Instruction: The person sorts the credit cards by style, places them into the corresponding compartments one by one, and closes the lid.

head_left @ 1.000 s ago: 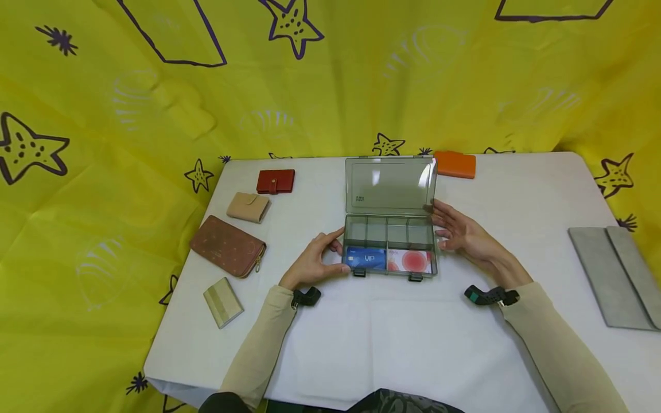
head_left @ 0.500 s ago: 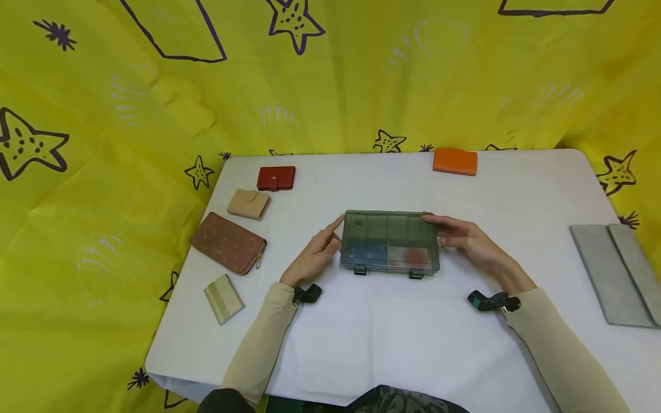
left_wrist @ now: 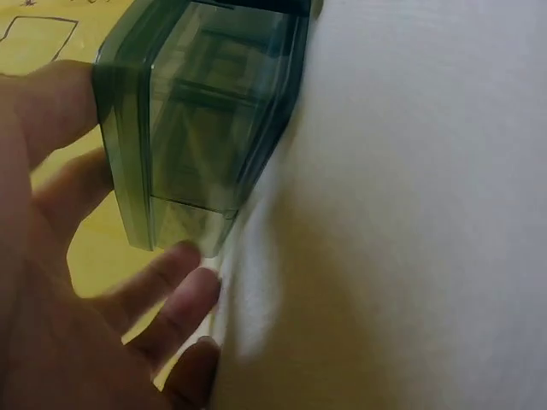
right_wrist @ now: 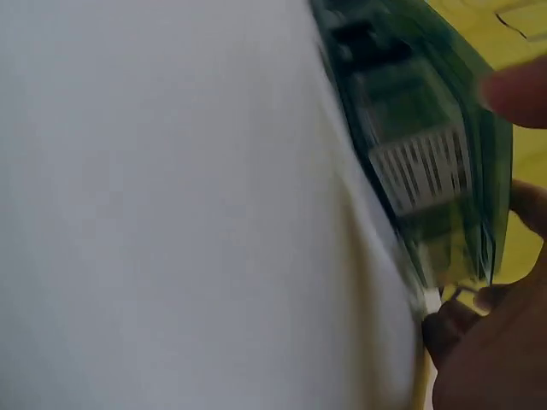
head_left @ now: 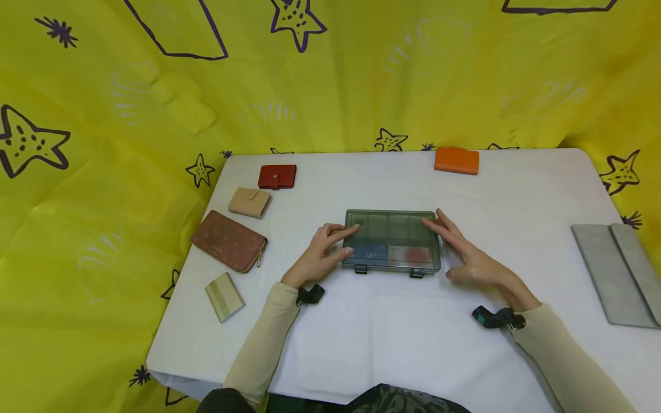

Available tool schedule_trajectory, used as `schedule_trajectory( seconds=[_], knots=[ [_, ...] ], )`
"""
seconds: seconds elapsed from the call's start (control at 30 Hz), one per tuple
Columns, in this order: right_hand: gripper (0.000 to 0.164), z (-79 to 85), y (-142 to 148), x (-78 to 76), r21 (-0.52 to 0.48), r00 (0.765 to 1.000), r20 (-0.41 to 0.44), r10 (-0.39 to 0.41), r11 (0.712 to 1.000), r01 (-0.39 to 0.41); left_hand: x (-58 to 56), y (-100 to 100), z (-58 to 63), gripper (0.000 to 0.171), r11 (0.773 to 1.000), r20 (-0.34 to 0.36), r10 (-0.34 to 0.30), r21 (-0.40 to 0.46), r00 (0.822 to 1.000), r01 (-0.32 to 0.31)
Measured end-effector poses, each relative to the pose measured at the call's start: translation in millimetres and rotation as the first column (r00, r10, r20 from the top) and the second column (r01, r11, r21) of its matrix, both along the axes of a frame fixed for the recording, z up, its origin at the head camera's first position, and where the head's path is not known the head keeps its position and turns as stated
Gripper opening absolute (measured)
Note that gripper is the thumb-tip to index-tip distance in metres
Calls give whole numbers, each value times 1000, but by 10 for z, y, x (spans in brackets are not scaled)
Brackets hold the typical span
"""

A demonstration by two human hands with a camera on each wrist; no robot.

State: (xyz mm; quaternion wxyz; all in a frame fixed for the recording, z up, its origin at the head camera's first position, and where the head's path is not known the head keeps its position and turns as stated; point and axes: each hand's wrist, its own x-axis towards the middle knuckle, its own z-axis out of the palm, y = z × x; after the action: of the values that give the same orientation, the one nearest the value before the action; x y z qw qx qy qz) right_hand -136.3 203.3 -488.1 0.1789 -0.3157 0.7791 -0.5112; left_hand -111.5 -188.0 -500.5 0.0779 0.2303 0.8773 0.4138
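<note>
A translucent dark green compartment box (head_left: 397, 229) lies on the white table with its lid down. Through the lid show a blue card (head_left: 369, 254) and a white card with a red circle (head_left: 413, 255), in the two front compartments. My left hand (head_left: 321, 257) rests thumb and index fingertips on the lid's left end, its other fingers low beside the wall (left_wrist: 184, 128). From the right, my right hand (head_left: 474, 261) reaches a straight finger onto the lid's far right corner. In the right wrist view, a striped label (right_wrist: 425, 169) shows at the box's end. Both front latches stick out.
Along the left lie a red wallet (head_left: 276, 176), a beige wallet (head_left: 250, 203), a brown zip wallet (head_left: 229, 241) and a pale green cardholder (head_left: 224, 297). An orange wallet (head_left: 457, 160) lies at the back edge, a grey folder (head_left: 604, 275) at the far right.
The lid has swung down from standing open behind the box to lying over it. My left fingertips have moved onto the lid. My right thumb has come away from the box's side.
</note>
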Motion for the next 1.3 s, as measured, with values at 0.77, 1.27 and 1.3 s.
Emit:
schedule_trajectory(
  seconds=[0.77, 1.27, 1.3],
  knots=[
    [112, 58, -279, 258, 427, 967, -254, 2, 897, 110, 117, 178, -55, 105, 995, -31, 100, 30, 995, -99],
    [103, 161, -353, 307, 497, 975, -223, 2, 860, 112, 61, 164, -48, 92, 955, 90, 167, 231, 982, -184],
    [103, 163, -354, 304, 497, 974, -228, -3, 859, 119, 60, 165, -45, 92, 958, 90, 166, 221, 982, -182]
  ],
)
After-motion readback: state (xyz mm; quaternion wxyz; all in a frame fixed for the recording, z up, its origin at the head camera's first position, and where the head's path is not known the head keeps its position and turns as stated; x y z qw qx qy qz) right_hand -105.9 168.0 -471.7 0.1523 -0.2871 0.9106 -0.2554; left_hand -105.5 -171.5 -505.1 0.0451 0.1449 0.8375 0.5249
